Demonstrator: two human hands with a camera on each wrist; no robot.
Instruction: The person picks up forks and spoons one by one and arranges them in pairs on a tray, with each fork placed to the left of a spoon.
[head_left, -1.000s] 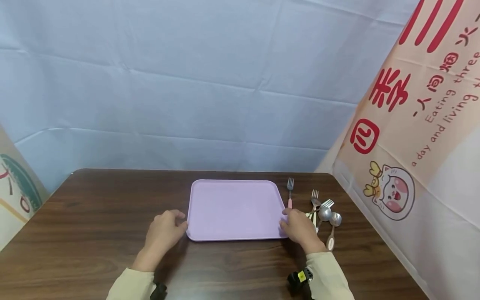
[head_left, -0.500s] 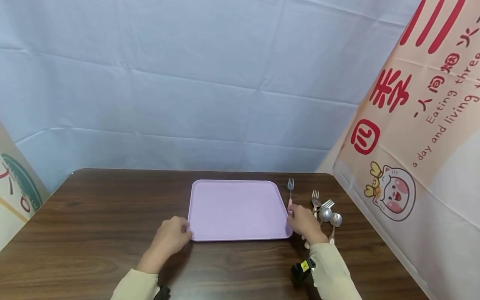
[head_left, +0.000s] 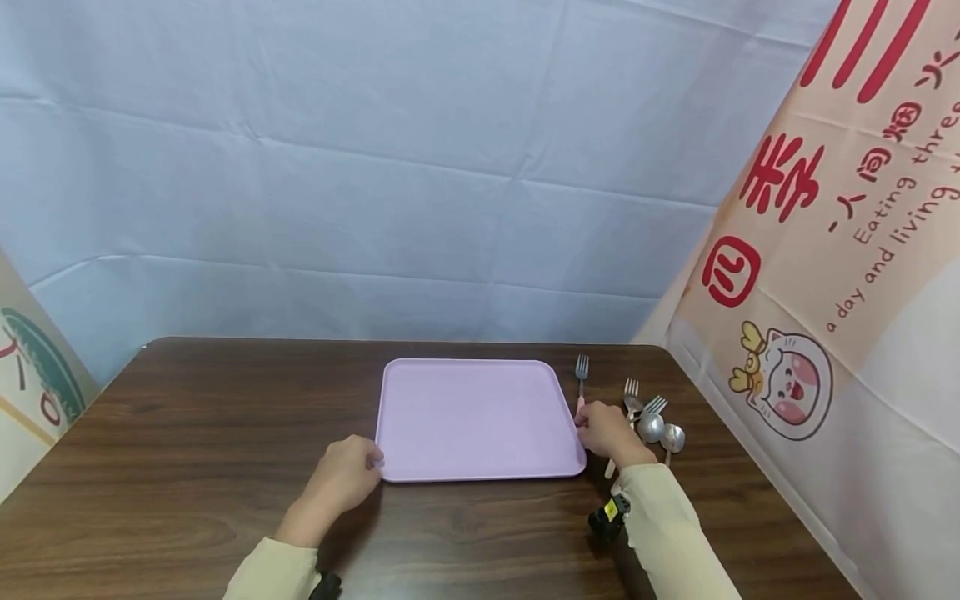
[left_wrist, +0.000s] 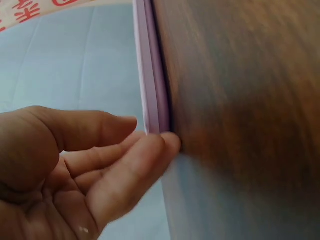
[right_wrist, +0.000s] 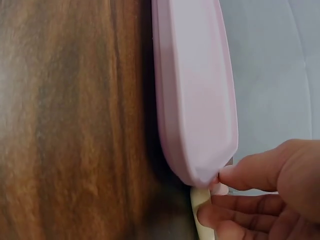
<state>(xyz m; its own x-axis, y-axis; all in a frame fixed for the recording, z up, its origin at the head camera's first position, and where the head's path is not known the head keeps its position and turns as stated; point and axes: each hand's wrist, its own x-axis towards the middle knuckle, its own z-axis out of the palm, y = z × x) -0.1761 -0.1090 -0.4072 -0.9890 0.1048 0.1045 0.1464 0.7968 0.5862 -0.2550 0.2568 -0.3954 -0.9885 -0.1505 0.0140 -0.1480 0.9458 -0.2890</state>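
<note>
A lilac rectangular tray (head_left: pixel 480 421) lies flat on the brown table. At its front left corner is my left hand (head_left: pixel 343 475); in the left wrist view its fingertips (left_wrist: pixel 170 142) touch the tray edge, with the thumb apart. Beside the tray's right edge, my right hand (head_left: pixel 609 433) has thumb and fingers at the handle of a pink-handled fork (head_left: pixel 581 375), whose tines point to the back. In the right wrist view the thumb (right_wrist: pixel 240 175) meets a pink end by the tray corner. A cream handle (right_wrist: pixel 201 210) passes close to the fingers.
Right of the right hand lie a fork (head_left: pixel 632 393), another fork (head_left: pixel 656 405), a spoon (head_left: pixel 651 428) and another spoon (head_left: pixel 674 437), partly overlapping. Pale blue cloth (head_left: pixel 375 167) hangs behind the table (head_left: pixel 187 442), and a printed cloth (head_left: pixel 840 250) hangs on the right.
My right hand has moved from the tray's right rim outward and back to the pink fork handle. My left hand has shifted slightly forward and right onto the tray's front left corner.
</note>
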